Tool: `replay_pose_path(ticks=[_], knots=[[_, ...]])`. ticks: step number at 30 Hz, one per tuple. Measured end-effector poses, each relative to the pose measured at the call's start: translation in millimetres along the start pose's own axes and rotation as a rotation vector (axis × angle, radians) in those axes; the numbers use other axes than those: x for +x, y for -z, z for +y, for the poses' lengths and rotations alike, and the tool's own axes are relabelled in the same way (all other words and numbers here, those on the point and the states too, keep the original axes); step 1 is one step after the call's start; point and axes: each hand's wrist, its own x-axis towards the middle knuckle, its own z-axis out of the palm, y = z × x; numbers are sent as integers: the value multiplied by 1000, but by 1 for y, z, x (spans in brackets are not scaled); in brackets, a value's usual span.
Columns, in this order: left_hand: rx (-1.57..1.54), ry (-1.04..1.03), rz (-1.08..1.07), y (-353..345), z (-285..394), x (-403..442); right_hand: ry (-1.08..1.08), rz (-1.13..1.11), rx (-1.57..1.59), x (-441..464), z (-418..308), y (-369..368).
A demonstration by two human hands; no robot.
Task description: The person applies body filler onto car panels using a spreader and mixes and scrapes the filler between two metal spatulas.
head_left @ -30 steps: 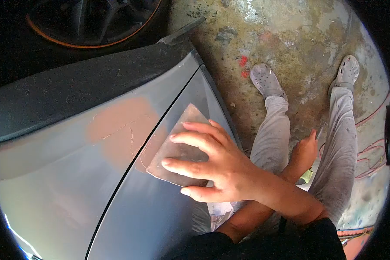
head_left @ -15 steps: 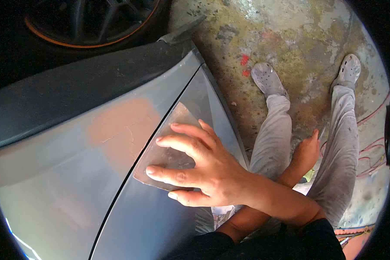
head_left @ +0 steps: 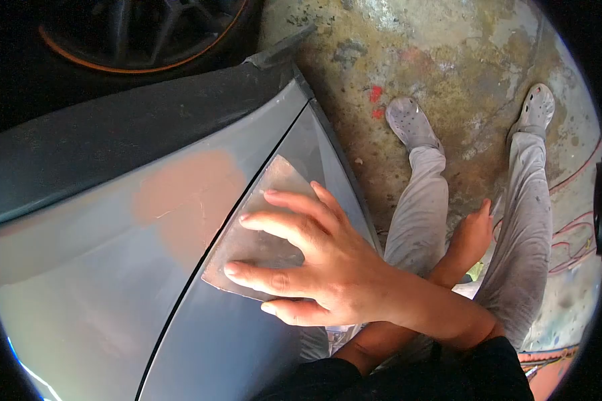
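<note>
My right hand (head_left: 321, 257) reaches across to the car's silver-grey panel (head_left: 241, 341). Its fingers are spread over a brownish-grey sheet of sandpaper (head_left: 274, 177), pressing it against the panel beside a dark seam. The palm hides part of the sheet. On the other side of that seam is a pinkish-tan patch of filler (head_left: 194, 194) with a thin raised line in it. My left hand (head_left: 471, 234) is closed near my legs, beneath the crossed right forearm, thumb pointing up. Whatever its fingers hold, if anything, is hidden.
Black trim (head_left: 134, 127) borders the panel, below a dark wheel with an orange rim line (head_left: 114, 70). My grey clogs (head_left: 413, 123) stand on a stained concrete floor (head_left: 461, 60) with red spots. Red hose or cable (head_left: 572, 247) lies at the right.
The sandpaper under my right hand has slid slightly down and left along the seam. My left hand stays in nearly the same place.
</note>
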Motion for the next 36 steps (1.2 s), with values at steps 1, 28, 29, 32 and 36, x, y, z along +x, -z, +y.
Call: replay_pose_path(ticks=[1,28,29,32,36], knots=[[-1,-1,0,0,0,0,-5,4,1,1,0,-1],[3,-22,-2,5,-2,3,6,-35,79,-11,20,-14],[2,-21,-1,6,-1,3,10,-58,72,-15,21,-11],[-2,-18,-10,5,3,3,-6,-135,99,-21,25,2],[-6,-17,-17,7,9,5,-27,-26,130,-11,31,-1]])
